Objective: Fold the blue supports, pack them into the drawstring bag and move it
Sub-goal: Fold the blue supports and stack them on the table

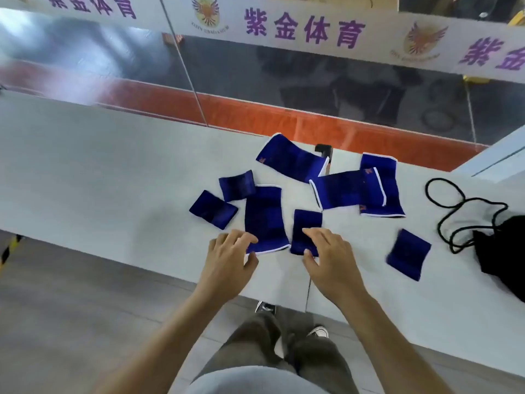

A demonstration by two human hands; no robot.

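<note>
— How far along are we?
— Early, I judge. The black drawstring bag [505,257] lies slack at the right end of the white table [85,166], seemingly with nothing packed. Left of the bag, four long supports [292,159] lie flat and unfolded. Four small supports [213,209] look folded, one just beside the bag.
— Hands?
— The right hand [329,257] pinches a small support [305,226]. The left hand [230,257] curls onto a long support's hem [270,249], but I can't tell if it grips. The bag's cord [454,211] sprawls loose and might snag.

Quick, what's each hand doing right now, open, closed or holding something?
Left hand: pinches the lower corner of the white-trimmed blue support.
Right hand: grips the small blue support between fingers and thumb.
</note>
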